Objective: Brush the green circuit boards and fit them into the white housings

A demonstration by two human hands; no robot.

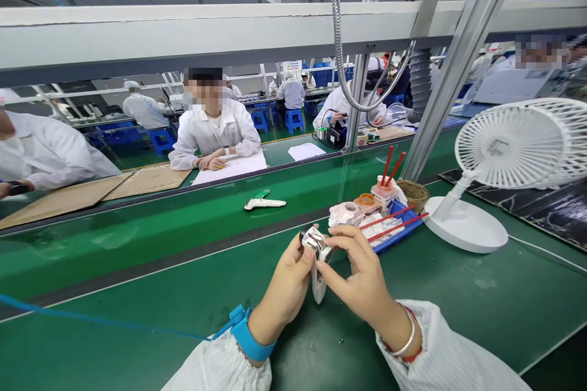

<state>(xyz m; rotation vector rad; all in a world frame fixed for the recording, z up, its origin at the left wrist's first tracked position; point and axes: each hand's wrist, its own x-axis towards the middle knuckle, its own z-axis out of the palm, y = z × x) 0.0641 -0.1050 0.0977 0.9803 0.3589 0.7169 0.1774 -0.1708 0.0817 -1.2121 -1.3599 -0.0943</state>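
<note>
Above the green workbench (183,311), a white handheld device casing (320,286) with silvery parts inside its upper end is held between both hands. My left hand (288,278) is closed around its left side, the thumb on the front. From the right, my right hand (360,272) pinches the upper end with thumb and fingers. The tip of the casing points down toward the bench. A blue wrist strap (253,339) with a blue cord is on my left wrist. Exactly what the inner parts are is hidden by my fingers.
Another white casing with a green circuit board (265,203) lies on the green belt ahead. A blue tray (398,235) holds jars and red sticks. A white fan (465,224) stands at right. Across the belt, a person in white (215,128) sits with hands on paper.
</note>
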